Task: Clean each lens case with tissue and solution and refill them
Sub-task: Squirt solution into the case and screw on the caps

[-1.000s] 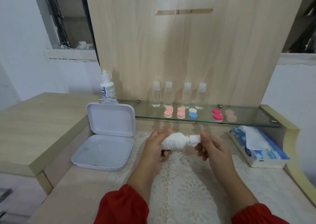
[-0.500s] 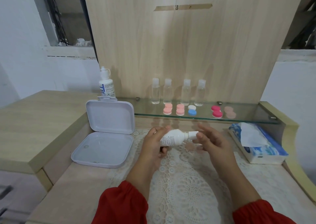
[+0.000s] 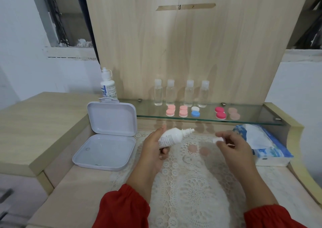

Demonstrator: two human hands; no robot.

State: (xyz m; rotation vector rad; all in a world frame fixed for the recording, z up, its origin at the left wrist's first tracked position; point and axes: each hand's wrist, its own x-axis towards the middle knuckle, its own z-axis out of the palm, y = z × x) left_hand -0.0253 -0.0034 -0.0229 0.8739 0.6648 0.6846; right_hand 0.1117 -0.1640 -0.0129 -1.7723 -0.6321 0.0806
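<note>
While the white storage box (image 3: 106,137) lies open left of the lace mat (image 3: 191,184), holding nothing that can be made out, the left hand (image 3: 153,151) grips the solution bottle (image 3: 171,138) round its body above the mat's far edge, nozzle bare and pointing right. Bottle judged light, soft-walled plastic, likely slick if wet: hold at mid-body, squeeze gently. Right hand (image 3: 231,146), above the mat's right side, pinches the small white cap (image 3: 217,139) at its fingertips; tiny, easily dropped. Five lens cases (image 3: 195,112) sit closed on the glass shelf (image 3: 252,121) beyond the mat: light, rigid, best taken across both lids. Tissue pack (image 3: 264,144), right of the mat, is soft; sheets pull from the top
</note>
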